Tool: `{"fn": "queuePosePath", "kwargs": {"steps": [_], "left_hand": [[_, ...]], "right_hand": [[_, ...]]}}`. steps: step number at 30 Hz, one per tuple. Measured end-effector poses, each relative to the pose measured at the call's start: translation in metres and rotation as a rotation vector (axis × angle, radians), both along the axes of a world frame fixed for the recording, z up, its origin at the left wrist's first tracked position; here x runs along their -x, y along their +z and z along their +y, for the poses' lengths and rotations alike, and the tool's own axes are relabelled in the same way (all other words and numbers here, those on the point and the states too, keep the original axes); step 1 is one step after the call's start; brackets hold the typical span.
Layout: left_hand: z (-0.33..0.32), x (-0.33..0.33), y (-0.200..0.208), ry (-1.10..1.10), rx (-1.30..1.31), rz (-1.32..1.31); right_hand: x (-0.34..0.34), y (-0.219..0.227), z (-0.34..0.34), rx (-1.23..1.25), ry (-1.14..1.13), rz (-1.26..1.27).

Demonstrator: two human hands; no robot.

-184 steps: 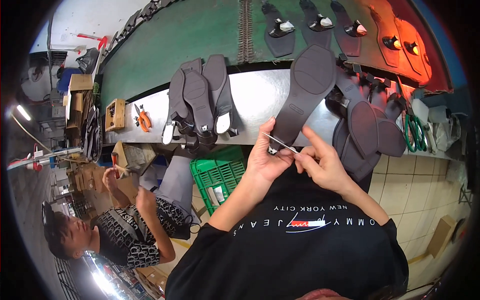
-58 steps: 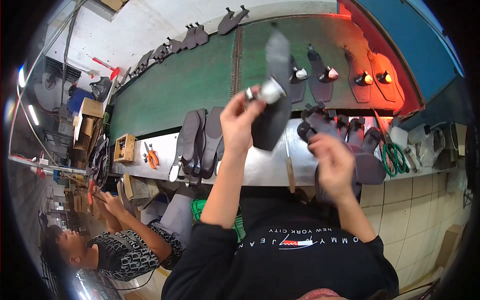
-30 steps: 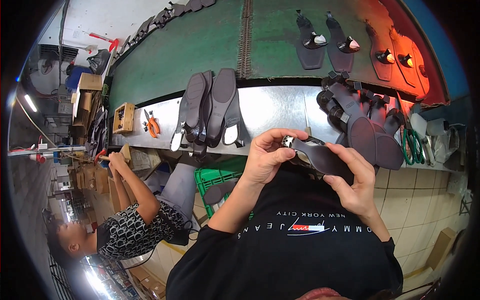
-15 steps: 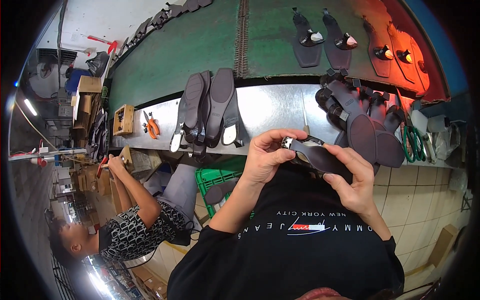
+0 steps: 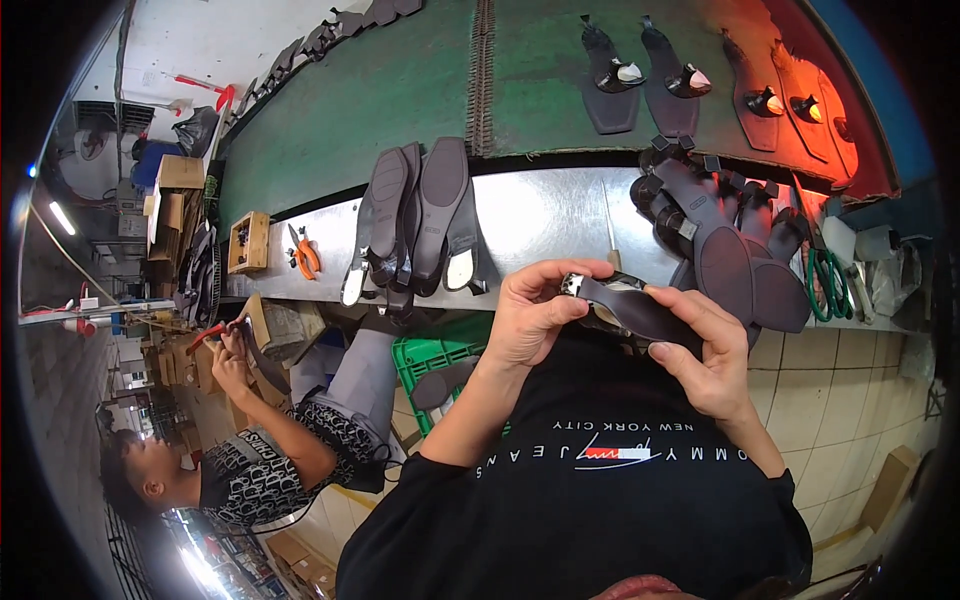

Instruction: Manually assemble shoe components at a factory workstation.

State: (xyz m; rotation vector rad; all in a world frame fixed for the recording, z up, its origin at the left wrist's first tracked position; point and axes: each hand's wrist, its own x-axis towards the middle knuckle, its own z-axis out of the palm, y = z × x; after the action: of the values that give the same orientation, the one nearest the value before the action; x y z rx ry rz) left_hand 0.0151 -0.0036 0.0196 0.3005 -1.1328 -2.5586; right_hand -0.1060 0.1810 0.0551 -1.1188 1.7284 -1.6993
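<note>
Close in front of my chest I hold a dark sandal sole (image 5: 640, 314) with both hands. My left hand (image 5: 528, 318) pinches its heel end, where a small heel with a pale, dark-spotted face shows between thumb and fingers. Around the wider front part is my right hand (image 5: 708, 350), its fingers on the far edge and thumb on the near side. A thin tool with a pale handle (image 5: 613, 258) lies on the metal bench just beyond the sole. To the right, close to my right hand, dark soles with block heels (image 5: 725, 265) are piled up.
Several dark soles (image 5: 442, 195) stand stacked on the metal bench (image 5: 535, 215). Orange-handled pliers (image 5: 306, 257), a wooden box (image 5: 247, 243) and green-handled scissors (image 5: 826, 283) lie there too. Sandals (image 5: 612, 85) rest on the green belt (image 5: 370, 110). At left sits a co-worker (image 5: 280, 445) beside a green crate (image 5: 425, 355).
The co-worker's hands have shifted, and a dark strip-like piece now shows by them with the red-handled tool. My hands and the sole are almost unmoved.
</note>
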Motion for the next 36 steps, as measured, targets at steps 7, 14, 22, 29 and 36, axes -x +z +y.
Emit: {"fn": "queuePosePath", "kwargs": {"steps": [7, 14, 22, 29, 36], "left_hand": [[-0.0016, 0.0003, -0.0015, 0.014, 0.076, 0.021], [-0.0027, -0.0019, -0.0038, -0.005, 0.1, 0.006], [-0.0019, -0.0029, 0.0004, -0.004, 0.184, -0.063], [-0.0017, -0.0028, -0.0031, -0.011, 0.322, 0.004], [-0.0038, -0.0028, -0.0049, -0.029, 0.382, 0.091]], "right_hand": [[-0.0001, 0.0034, -0.0016, -0.008, -0.015, 0.087], [0.0014, 0.0051, -0.0033, -0.009, -0.018, 0.196], [0.0019, 0.006, -0.0038, -0.014, -0.056, 0.25], [0.0039, 0.0067, -0.004, -0.019, -0.047, 0.285], [0.0039, 0.0077, -0.0009, -0.007, -0.044, 0.326]]}}
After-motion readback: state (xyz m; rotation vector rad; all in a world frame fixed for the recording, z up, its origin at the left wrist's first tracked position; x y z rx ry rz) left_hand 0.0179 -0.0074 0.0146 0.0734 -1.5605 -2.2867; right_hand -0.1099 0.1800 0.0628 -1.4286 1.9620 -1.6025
